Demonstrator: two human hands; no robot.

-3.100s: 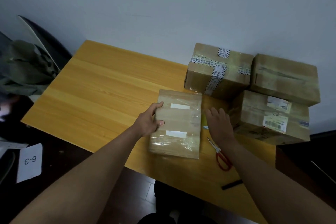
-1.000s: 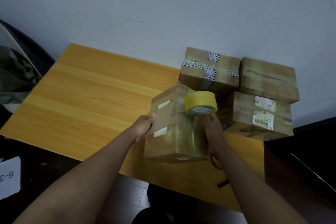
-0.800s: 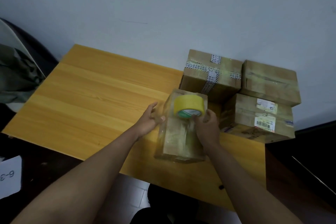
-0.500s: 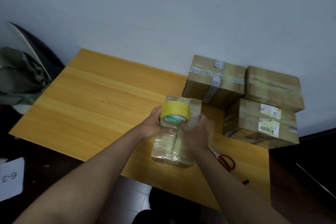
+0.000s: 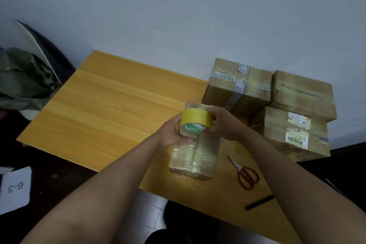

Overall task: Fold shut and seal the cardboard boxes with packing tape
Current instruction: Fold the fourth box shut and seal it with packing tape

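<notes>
- Centre frame: left hand [image 5: 174, 131] and right hand [image 5: 223, 125] both grip the yellow tape roll [image 5: 196, 120], one on each side.
- Directly beneath, the cardboard box [image 5: 195, 156] lies on the tabletop [image 5: 111, 109], its long axis and seam running toward the lower frame.

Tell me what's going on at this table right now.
A person is sealing a small cardboard box on a wooden table. Both hands, left hand and right hand, hold a yellow tape roll above it. Red scissors lie to its right; three taped boxes sit behind.
</notes>
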